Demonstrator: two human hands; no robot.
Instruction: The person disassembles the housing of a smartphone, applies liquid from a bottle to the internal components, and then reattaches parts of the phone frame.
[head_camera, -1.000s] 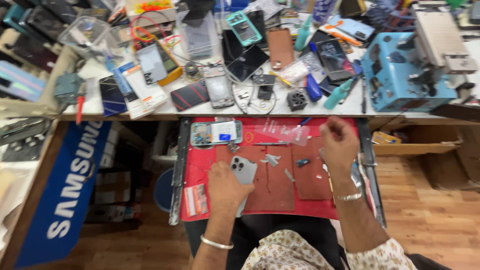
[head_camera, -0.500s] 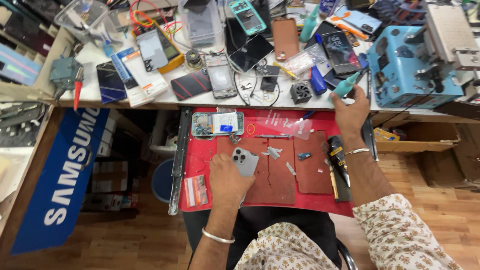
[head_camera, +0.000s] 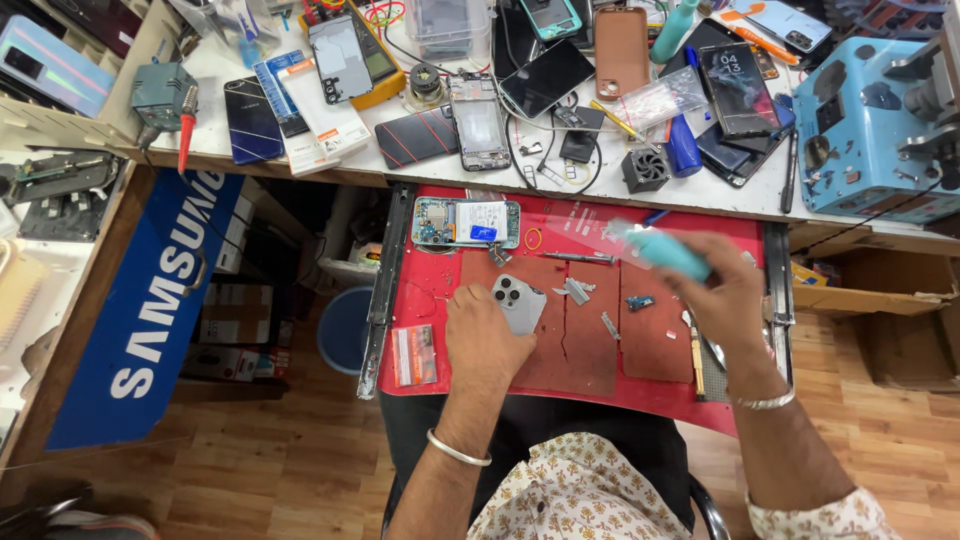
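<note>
In the head view, the person sits at a pull-out red work tray (head_camera: 440, 290) that is under a white bench top (head_camera: 300, 155). The left hand (head_camera: 485, 335) lies on the tray with its fingers closed on the lower part of a silver-white smartphone with three camera lenses (head_camera: 518, 300); the phone lies back side up on a dark red rubber mat (head_camera: 585, 350), and its upper end shows above the hand. On the left wrist there is a thin silver bangle (head_camera: 455, 449).

The right hand (head_camera: 725, 300) is raised above the right part of the tray and looks blurred. Its fingers are closed around a teal plastic bottle with a clear pointed cap (head_camera: 660, 250), which is tilted with the tip toward the left. This wrist has a silver bracelet (head_camera: 765, 401).

Between the two hands, small metal pieces (head_camera: 575, 290) and a small blue component (head_camera: 640, 301) lie on the mat. At the far edge of the tray lies an opened phone body with white battery and blue-green frame (head_camera: 467, 221), well apart from the held phone. A small orange rubber ring (head_camera: 533, 238) lies just beside it.

On the bench top many phones and parts lie close together, among them a brown phone case (head_camera: 622, 38) and a black phone with a lit screen (head_camera: 738, 88). A light blue metal machine (head_camera: 880, 130) stands at the right end.
</note>
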